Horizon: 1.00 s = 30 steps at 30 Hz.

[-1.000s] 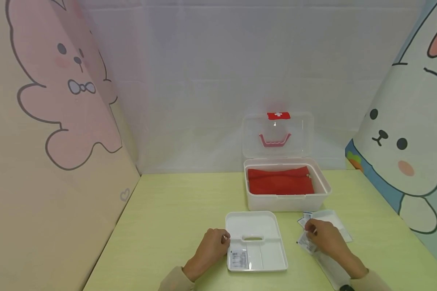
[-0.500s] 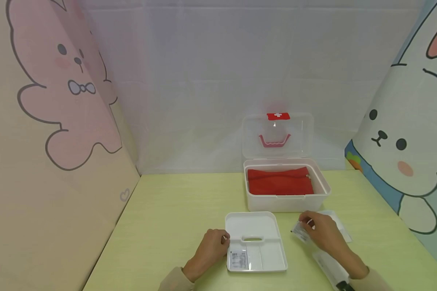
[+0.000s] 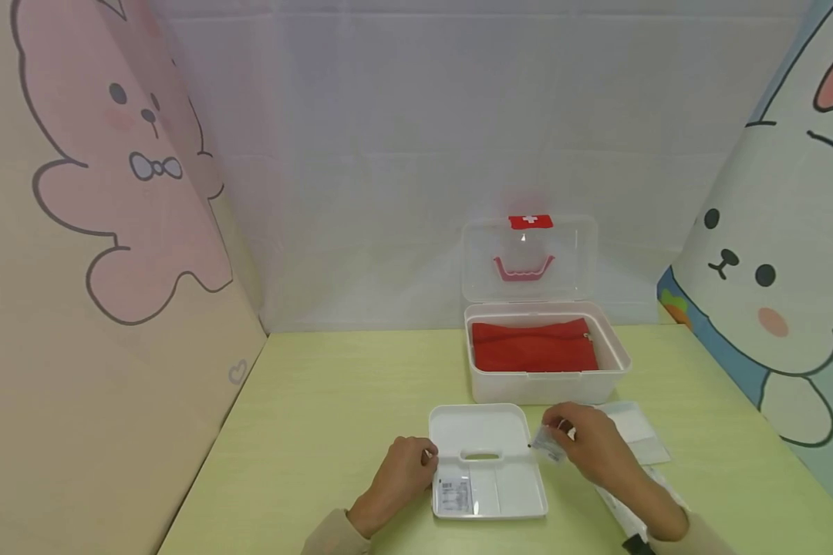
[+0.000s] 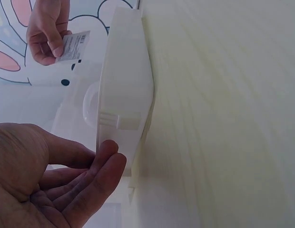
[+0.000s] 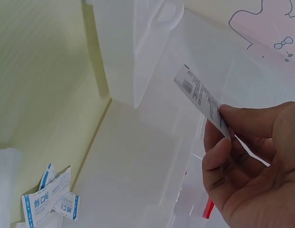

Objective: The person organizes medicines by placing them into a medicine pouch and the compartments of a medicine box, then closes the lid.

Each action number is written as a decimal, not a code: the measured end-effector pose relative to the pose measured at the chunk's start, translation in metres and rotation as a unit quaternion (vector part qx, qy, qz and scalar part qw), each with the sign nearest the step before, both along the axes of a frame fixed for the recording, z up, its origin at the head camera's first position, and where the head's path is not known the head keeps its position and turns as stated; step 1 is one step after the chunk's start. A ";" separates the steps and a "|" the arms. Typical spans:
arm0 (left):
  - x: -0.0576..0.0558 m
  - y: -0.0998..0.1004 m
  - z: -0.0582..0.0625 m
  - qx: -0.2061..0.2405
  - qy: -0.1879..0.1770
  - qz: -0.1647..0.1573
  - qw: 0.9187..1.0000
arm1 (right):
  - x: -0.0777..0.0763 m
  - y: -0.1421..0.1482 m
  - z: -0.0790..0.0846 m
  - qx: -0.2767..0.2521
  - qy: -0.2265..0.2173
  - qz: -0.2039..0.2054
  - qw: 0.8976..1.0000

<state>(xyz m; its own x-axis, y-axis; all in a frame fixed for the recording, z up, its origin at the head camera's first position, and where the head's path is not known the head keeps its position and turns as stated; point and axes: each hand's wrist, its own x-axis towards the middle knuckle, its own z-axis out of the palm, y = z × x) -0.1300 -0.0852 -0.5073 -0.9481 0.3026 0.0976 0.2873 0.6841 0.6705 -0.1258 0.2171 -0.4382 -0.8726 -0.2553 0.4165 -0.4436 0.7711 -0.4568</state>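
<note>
My left hand (image 3: pixel 401 474) pinches the left edge of a white compartment tray (image 3: pixel 482 428), its thumb and fingertips at the rim in the left wrist view. The tray lies flat on the table and has a raised handle slot in the middle. A clear printed packet (image 3: pixel 455 496) sits in its lower left compartment. Just off the tray's right side, my right hand (image 3: pixel 590 443) pinches another small printed packet (image 5: pixel 200 95) by one end, raised above the table. Barcode and dark print show on that packet in the right wrist view.
Behind the tray stands a white first-aid box (image 3: pixel 541 388), clear lid (image 3: pixel 576 266) raised, with a red pouch (image 3: pixel 534 351) inside. White packages (image 3: pixel 642 439) lie right of the tray, partly under my right forearm. Blue-ended bandage packets (image 5: pixel 47 197) show in the right wrist view.
My right hand has lifted the packet off the things at the right and carried it left to beside the tray. My left hand stays at the tray's edge.
</note>
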 end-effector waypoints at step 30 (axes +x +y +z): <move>0.000 0.000 -0.001 0.003 -0.002 -0.001 1.000 | 0.007 -0.021 -0.026 0.021 -0.120 0.144 0.982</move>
